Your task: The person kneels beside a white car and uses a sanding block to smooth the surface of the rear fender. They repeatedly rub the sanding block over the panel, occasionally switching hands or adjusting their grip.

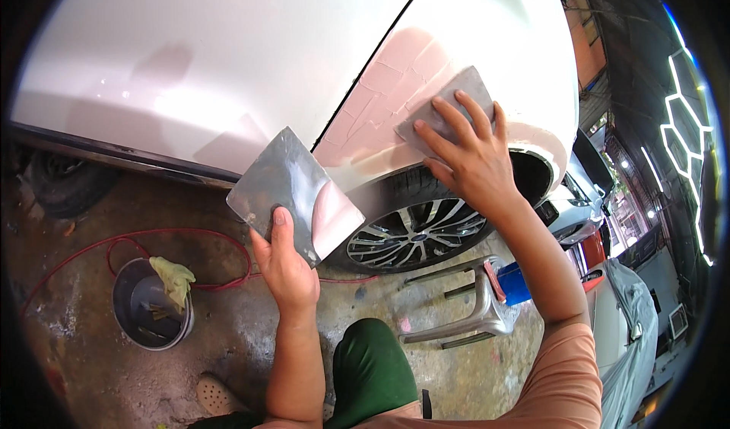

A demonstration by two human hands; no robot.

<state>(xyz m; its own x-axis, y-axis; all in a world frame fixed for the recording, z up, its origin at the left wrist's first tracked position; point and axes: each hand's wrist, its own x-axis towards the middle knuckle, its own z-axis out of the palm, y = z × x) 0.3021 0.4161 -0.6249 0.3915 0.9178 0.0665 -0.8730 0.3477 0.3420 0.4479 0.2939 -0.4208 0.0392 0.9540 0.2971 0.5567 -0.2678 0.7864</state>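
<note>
Landmark: the wheel [418,235], with dark spokes and bright edges.
Left hand [287,269]: closed on the metal plate [277,174], thumb flat on its face; positioned left of the wheel.
Metal plate: square, grey, scuffed; a smooth mass of pale pink filler [336,214] covers its right corner.
Right hand [479,155]: well apart from my left; above the wheel, gripping the grey spreader [473,87], fingers fanned over its outer face.
Grey spreader: flat, dull, straight-edged; lies over the pink patch [380,94].
Pink patch: above the wheel, on the white panel [494,18]; matte, marked by thin crossing ridges.
Hidden: the fingers behind my plate; the patch under my spreader. I cannot tell which part of the spreader's edge makes contact.
Hard to read: panel glare above the wheel.
Cut off: the panel's top.
</note>
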